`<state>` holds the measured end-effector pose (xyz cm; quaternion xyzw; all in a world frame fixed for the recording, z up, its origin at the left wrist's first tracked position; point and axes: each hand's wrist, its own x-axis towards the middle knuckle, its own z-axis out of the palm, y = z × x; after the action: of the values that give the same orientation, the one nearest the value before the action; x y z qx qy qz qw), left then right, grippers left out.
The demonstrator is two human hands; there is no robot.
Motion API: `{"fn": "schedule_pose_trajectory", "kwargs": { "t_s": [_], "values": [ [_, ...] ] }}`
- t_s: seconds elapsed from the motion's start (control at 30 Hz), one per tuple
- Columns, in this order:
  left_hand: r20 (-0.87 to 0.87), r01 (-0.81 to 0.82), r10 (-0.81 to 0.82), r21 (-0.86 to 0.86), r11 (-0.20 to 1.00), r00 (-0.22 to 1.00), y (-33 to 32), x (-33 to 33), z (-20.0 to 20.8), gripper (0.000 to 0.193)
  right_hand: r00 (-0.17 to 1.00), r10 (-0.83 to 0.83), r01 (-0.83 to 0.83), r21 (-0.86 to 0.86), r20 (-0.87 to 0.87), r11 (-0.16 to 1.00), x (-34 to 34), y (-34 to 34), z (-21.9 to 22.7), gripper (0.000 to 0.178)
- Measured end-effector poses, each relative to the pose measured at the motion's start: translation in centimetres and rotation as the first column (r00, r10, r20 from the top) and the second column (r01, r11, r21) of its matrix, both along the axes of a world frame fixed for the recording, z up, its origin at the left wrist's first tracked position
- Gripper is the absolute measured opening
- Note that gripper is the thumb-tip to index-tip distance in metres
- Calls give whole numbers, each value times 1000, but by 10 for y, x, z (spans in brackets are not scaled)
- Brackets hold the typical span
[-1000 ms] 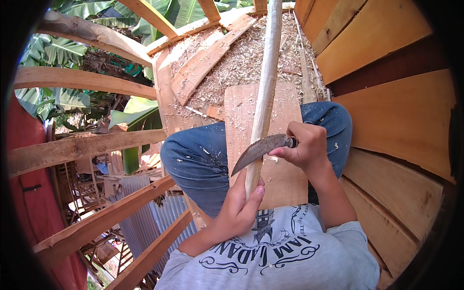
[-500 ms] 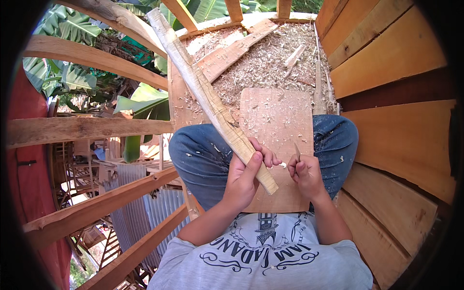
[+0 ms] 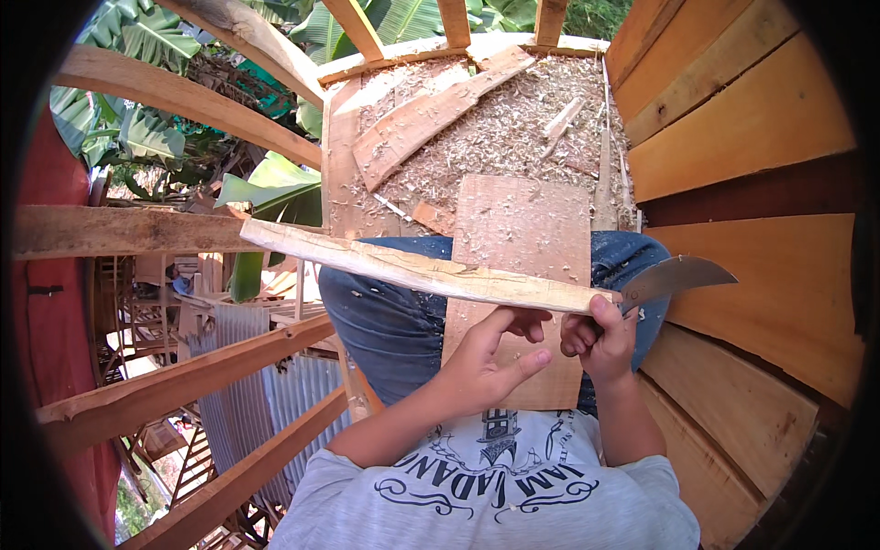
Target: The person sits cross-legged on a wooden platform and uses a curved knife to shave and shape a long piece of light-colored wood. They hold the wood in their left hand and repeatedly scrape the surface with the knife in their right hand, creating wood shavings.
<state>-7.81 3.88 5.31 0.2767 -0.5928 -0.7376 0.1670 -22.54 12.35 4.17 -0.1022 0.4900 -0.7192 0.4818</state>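
Observation:
A long, pale wooden stick lies nearly crosswise over my thighs, its far end out to the left. My right hand grips its right end, thumb on top. From the same hand a knife with a broad, curved metal blade sticks out to the right; its handle is hidden in the fingers. My left hand is just below the stick, thumb stretched out and apart from the curled fingers, holding nothing. Whether its fingertips touch the stick I cannot tell. Beneath both hands a flat wooden board rests on my lap.
Wood shavings cover the floor ahead, with a larger plank and small offcuts among them. A plank wall rises close on the right. Wooden rails run along the left, with banana leaves and corrugated sheets beyond.
The stick has swung from a steep slant to nearly crosswise. My left hand has let go of it, and my right hand has taken its end. The knife blade now points right.

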Motion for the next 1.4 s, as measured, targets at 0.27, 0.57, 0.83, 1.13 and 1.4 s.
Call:
{"fn": "schedule_pose_trajectory", "kwargs": {
  "t_s": [0.27, 0.57, 0.83, 1.13, 1.4],
  "values": [
    [297, 244, 191, -935, 259, 936, -72, 44, 77, 59, 990, 128, -130, -35, -56, 991, -43, 10, -7, 33],
    [633, 651, -209, -622, 435, 745, -84, 58, 37, 44, 995, 89, -89, -2, -42, 996, -60, 11, 0, 46],
    [502, 302, -17, -493, 816, 865, -41, 56, 10, 35, 501, 269, 11, 317, -822, 948, -32, 13, -13, 60],
    [358, 84, 54, -359, 929, 932, 2, 43, 20, 37, -56, 203, 162, 191, -978, 968, -35, -12, 8, 63],
    [271, 139, -104, -115, 984, 957, 11, 60, 6, 40, 396, -21, 497, 195, -918, 846, -112, -10, -2, 66]
  ]
}}
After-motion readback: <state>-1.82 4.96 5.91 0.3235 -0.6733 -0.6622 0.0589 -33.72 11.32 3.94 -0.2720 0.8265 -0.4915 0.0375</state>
